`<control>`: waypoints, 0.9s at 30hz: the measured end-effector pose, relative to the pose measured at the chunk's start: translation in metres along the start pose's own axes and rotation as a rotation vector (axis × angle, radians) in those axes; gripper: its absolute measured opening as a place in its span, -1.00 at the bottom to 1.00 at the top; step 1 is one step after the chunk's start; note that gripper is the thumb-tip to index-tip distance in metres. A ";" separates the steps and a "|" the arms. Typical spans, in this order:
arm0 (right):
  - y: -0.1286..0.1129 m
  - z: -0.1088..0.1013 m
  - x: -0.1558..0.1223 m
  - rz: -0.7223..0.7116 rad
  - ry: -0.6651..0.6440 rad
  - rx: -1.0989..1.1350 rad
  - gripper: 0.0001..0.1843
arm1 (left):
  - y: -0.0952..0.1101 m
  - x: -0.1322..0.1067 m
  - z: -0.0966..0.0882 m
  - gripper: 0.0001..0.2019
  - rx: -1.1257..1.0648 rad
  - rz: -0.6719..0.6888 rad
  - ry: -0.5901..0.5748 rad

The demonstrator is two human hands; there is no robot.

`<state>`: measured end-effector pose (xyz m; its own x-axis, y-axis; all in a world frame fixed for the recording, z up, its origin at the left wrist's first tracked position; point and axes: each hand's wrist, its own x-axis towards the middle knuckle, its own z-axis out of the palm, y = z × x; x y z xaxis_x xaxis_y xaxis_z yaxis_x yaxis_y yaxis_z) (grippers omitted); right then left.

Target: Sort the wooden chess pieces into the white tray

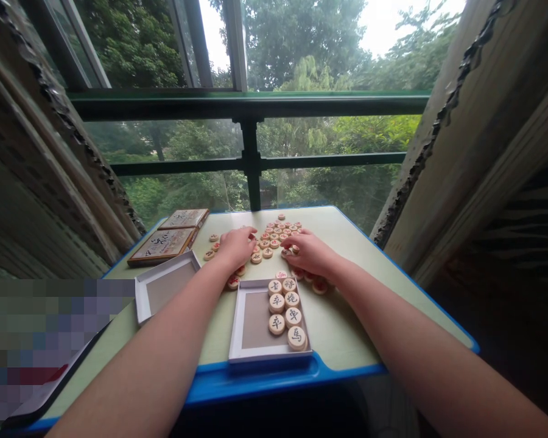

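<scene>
Wooden Chinese chess pieces (pixel 268 252) with red or black characters lie in a loose cluster in the middle of the table. Over the left side of that cluster is my left hand (pixel 238 248), its fingers bent and slightly apart, with no piece visible in them. My right hand (pixel 311 252) reaches in from the other side, thumb and fingers around a chess piece (pixel 287 252) at the cluster's edge. Between my forearms sits a shallow white box (pixel 256 325) with black-character pieces in two columns along its right side. More red pieces (pixel 319 286) lie partly under my right wrist.
An empty white box lid (pixel 164 289) lies tilted beside my left forearm. Behind it rests a folded brown board case (pixel 168 237). The pale green table (pixel 360 340) has a blue rim. A window with a green railing (pixel 251 106) stands beyond, between curtains (pixel 442 121).
</scene>
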<state>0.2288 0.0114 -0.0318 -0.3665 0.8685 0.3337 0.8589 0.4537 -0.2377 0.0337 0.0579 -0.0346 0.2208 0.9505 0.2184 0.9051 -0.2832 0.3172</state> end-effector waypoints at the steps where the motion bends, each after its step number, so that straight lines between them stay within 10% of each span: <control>1: 0.000 0.001 0.000 -0.006 0.007 0.008 -0.75 | -0.001 0.000 0.000 -0.63 -0.044 -0.013 0.012; 15: -0.001 -0.002 -0.001 -0.011 -0.030 0.002 -0.72 | 0.013 -0.014 -0.010 -0.67 -0.967 -0.164 0.013; 21: -0.001 -0.005 -0.002 -0.024 -0.046 -0.004 -0.69 | 0.017 -0.017 -0.008 -0.73 -0.864 -0.085 -0.027; 27: 0.007 -0.006 0.011 0.071 -0.027 -0.074 -0.62 | 0.010 -0.015 -0.003 -0.79 -0.143 -0.086 0.117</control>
<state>0.2326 0.0229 -0.0244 -0.3127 0.9033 0.2938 0.9065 0.3762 -0.1918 0.0379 0.0409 -0.0316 0.0939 0.9530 0.2880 0.8563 -0.2249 0.4649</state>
